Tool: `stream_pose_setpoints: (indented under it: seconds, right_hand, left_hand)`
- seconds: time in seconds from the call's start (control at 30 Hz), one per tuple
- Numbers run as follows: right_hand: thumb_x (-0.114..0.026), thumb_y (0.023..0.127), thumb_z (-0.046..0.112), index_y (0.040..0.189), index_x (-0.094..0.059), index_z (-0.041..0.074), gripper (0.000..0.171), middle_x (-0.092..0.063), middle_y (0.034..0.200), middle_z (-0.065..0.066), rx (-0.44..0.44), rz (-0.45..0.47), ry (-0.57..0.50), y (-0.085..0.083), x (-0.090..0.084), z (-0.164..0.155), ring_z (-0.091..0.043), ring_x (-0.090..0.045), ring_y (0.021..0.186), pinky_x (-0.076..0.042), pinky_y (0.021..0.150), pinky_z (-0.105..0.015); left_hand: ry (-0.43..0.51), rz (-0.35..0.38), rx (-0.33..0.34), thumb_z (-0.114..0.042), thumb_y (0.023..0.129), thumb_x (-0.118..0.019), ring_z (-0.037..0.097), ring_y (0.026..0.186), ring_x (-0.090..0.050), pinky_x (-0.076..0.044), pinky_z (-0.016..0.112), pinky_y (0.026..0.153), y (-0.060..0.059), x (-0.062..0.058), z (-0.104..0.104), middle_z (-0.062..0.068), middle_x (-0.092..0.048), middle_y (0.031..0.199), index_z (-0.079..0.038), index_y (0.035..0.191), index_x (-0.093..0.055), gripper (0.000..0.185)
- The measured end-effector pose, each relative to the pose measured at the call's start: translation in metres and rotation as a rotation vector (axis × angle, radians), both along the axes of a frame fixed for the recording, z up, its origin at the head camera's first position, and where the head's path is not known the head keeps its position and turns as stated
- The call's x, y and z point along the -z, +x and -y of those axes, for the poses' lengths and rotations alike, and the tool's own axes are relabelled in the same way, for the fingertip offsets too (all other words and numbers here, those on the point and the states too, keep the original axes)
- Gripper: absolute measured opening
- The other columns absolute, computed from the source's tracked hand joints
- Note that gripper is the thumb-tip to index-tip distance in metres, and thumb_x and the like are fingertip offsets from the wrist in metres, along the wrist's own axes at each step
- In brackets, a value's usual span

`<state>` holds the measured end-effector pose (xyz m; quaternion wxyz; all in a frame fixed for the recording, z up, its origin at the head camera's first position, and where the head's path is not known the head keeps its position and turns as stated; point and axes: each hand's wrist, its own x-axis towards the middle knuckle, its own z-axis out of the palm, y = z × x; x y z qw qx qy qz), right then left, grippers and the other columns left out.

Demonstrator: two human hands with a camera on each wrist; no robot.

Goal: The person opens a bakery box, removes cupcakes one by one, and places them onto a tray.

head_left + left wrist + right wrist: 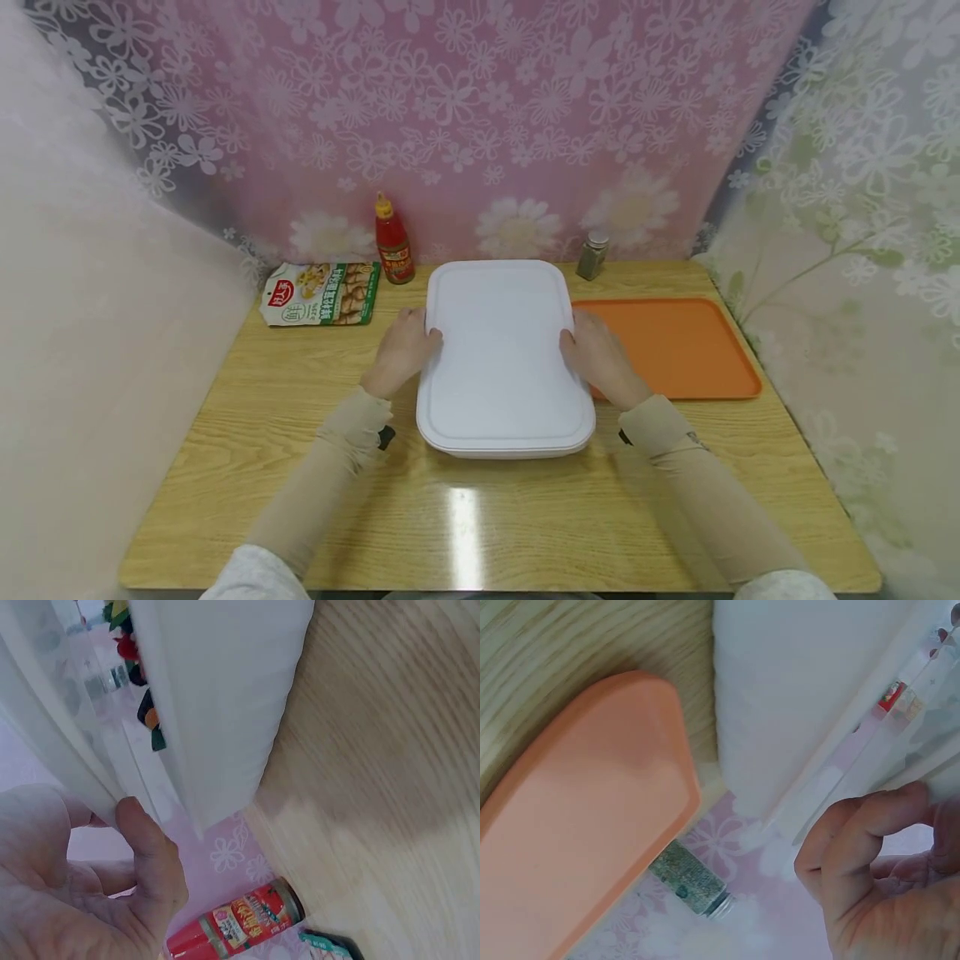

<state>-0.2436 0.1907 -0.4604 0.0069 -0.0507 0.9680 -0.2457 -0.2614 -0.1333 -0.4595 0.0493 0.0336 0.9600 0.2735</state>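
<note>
A white rectangular lid [502,350] lies in front of me, over a white box [225,690] on the wooden table. My left hand [402,350] pinches the lid's left edge between thumb and fingers. On the opposite edge, my right hand [600,354] grips the lid the same way. Both wrist views show the lid raised off the box, with a gap between them. Through that gap, small coloured items [154,718] in red, green, black and orange appear; their kind is unclear. From the head view the lid hides the inside of the box.
An orange tray [682,346] lies right of the box. Behind it stands a small glass jar [592,256] of greenish contents. At the back left are a red sauce bottle [394,246] with a yellow cap and a printed food pouch [321,294]. Patterned curtains enclose the table.
</note>
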Motion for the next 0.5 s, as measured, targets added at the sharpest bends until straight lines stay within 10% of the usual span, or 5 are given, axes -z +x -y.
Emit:
stream_pose_setpoints:
  seconds: [0.5]
  right_hand:
    - [-0.044,0.110,0.028,0.159,-0.033,-0.010,0.063,-0.046,0.157,-0.032,-0.060,0.048,-0.057,-0.002,-0.014,0.012,-0.047,-0.049,0.144,-0.047,0.115,-0.061]
  left_hand:
    - [0.027,0.002,0.008,-0.029,0.106,-0.050,0.039,0.133,-0.056,-0.050,0.052,0.114,0.006,-0.019,0.020,0.024,-0.051,0.149,0.001,0.157,-0.043,0.060]
